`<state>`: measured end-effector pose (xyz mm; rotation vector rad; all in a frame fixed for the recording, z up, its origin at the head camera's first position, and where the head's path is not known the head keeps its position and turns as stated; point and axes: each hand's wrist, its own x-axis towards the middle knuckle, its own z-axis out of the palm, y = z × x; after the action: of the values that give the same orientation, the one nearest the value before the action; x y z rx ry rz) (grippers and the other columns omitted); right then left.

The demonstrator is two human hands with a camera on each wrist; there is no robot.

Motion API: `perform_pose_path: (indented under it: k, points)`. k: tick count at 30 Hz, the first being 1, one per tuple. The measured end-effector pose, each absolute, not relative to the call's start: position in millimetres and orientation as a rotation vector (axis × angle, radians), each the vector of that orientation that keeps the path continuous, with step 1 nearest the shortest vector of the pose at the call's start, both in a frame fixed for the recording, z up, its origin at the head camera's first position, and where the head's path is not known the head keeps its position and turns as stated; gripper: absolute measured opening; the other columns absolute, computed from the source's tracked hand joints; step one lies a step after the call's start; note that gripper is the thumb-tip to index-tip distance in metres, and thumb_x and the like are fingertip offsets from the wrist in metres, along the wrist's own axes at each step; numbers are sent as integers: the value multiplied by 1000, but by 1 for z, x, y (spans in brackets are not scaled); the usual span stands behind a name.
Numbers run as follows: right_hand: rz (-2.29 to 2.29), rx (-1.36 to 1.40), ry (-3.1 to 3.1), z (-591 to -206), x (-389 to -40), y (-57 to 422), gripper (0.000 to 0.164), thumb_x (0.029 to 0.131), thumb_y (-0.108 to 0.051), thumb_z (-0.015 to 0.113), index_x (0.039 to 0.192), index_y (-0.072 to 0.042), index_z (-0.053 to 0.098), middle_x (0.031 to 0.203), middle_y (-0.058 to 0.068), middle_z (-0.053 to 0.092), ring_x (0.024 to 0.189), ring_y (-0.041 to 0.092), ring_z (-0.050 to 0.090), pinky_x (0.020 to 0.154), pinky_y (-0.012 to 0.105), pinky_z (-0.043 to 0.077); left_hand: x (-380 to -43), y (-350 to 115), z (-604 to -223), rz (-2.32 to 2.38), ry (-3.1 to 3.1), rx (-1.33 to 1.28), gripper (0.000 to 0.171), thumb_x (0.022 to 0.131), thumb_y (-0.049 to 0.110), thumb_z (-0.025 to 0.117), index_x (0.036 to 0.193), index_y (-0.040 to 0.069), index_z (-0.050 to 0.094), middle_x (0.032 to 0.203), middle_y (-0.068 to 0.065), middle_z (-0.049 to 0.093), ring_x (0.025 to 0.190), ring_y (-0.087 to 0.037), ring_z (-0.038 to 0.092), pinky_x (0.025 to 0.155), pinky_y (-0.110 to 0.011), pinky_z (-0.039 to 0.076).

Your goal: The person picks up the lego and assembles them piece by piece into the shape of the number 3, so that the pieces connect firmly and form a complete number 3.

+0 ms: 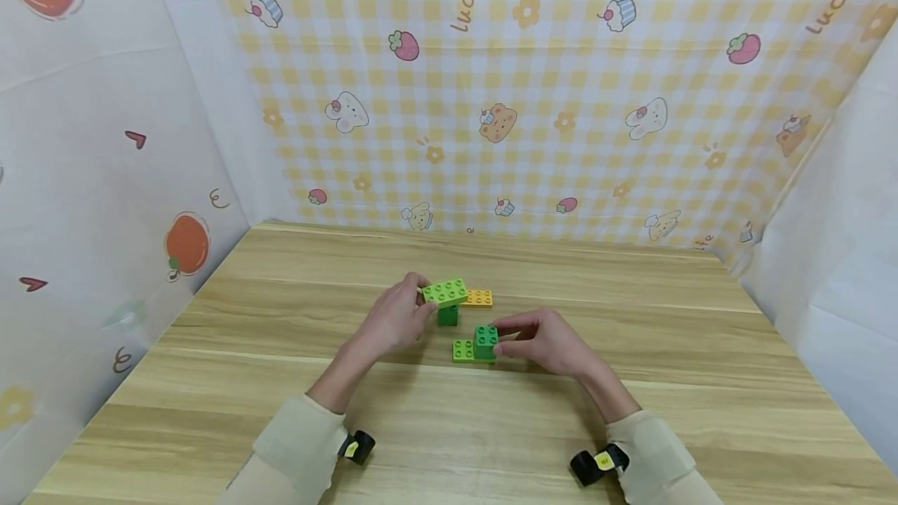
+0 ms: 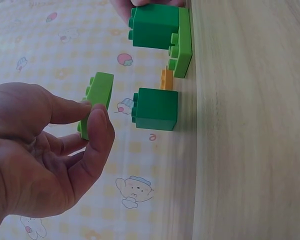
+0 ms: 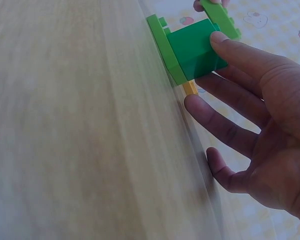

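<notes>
My left hand (image 1: 394,319) pinches a light green building brick (image 1: 445,292) between thumb and fingers, studs up and slightly tilted. In the left wrist view this brick (image 2: 102,89) is held clear of the table, beside a loose dark green brick (image 2: 156,110) that stands on the wood. With thumb and fingertips my right hand (image 1: 550,343) grips another dark green brick (image 1: 486,342), seated on the right end of a flat light green brick (image 1: 463,351). Studs on that flat brick's left end are bare. In the right wrist view the lower fingers (image 3: 225,125) spread away from the bricks.
An orange-yellow brick (image 1: 480,298) lies flat behind the others, partly hidden by the raised light green one. All stand on a wood-grain table (image 1: 631,310). A checked cloth (image 1: 561,154) hangs along the back, with white cloth (image 1: 91,139) at the sides.
</notes>
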<state>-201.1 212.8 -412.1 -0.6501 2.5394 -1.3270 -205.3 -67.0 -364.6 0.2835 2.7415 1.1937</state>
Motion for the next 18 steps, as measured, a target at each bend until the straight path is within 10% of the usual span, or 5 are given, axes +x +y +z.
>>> perform_pose_path:
  k: [18]
  points:
    - [-1341,-653,2538,-412,-200,212,39,93,-26,83,127,-8,77,117,10,80,94,17,75,74,24,58,-201,-66,-365,1403,2457,297,32,109,11,57,140,5,51,115,-20,63,61,-18,56,52,-25,47]
